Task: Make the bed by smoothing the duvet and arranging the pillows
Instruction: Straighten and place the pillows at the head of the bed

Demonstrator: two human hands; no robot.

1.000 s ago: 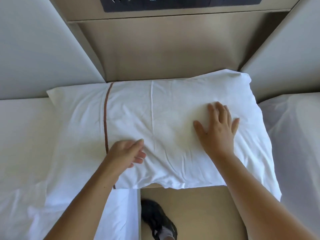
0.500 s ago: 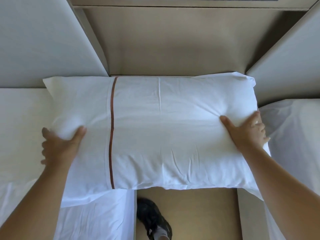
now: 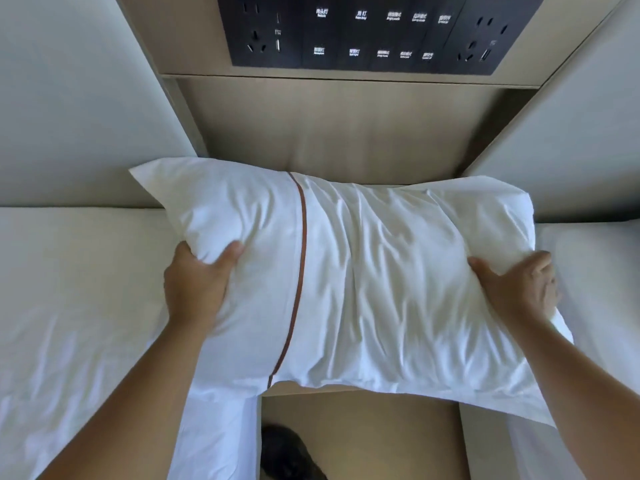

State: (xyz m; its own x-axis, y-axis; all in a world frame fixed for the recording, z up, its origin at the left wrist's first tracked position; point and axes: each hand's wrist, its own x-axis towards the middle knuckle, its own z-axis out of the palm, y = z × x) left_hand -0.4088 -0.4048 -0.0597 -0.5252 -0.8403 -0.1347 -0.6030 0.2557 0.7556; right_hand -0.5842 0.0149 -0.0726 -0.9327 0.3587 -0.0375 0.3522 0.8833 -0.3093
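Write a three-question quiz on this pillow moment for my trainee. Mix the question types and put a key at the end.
1. True or false: the left hand and the right hand each grip one end of the pillow.
2. Multiple choice: the brown stripe on the pillowcase lies nearer to A) the left hand, B) the right hand, C) neither, as it runs along the far edge.
3. Fill in: in the picture, the dark switch panel on the wall sits ___ the pillow.

Key: 1 true; 2 A; 3 above.
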